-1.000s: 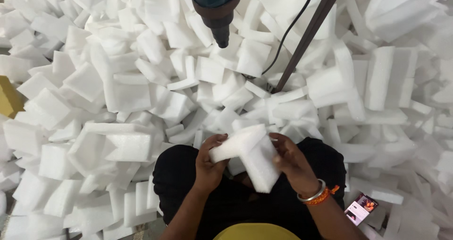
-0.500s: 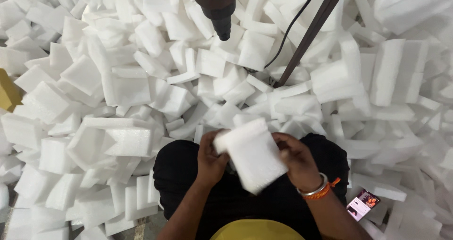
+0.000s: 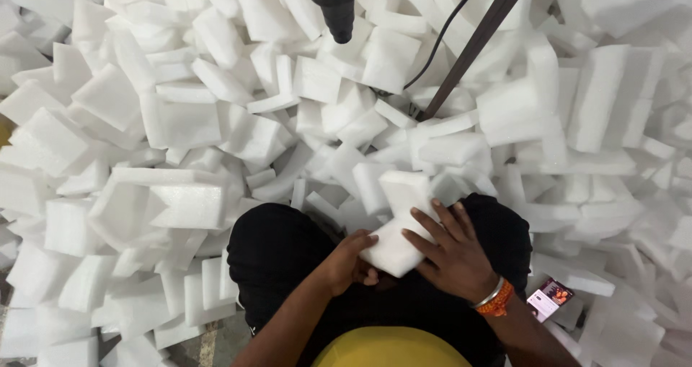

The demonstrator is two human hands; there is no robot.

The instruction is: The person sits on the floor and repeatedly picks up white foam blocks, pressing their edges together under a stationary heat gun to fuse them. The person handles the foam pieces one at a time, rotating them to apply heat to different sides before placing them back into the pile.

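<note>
- Left hand (image 3: 348,264) sitting just below the frame's centre, fingers curling under the near left edge of a white rectangular foam block (image 3: 398,233); grip closed on the block
- Right hand (image 3: 454,255) lying right of centre, fingers spreading flat and wide across the block's right side and top face, pressing on it rather than wrapping round it
- The foam block resting between the two hands over the lap, tilting, its far end pointing toward the upper right; a second white foam piece (image 3: 406,192) sitting just beyond it, touching or nearly so, cannot tell which
- Silver bangle and orange band (image 3: 496,300) showing on the right wrist, lower right of centre
- Person sitting in black trousers (image 3: 270,255), knees spreading to either side of the hands; yellow shirt hem (image 3: 389,350) showing at the bottom edge
- Loose heap of white foam offcuts (image 3: 173,122) filling the frame from left to right and up to the top edge, blocks lying at all angles
- Dark power tool with a blunt nose (image 3: 335,3) hanging down at the top centre, well apart from the hands
- Slanting dark metal rod (image 3: 476,46) running from the upper right down into the foam heap, a thin black cable (image 3: 443,35) curving beside it
- Small flat phone with a lit colourful screen (image 3: 549,296) lying among the foam at the lower right, near the right forearm
</note>
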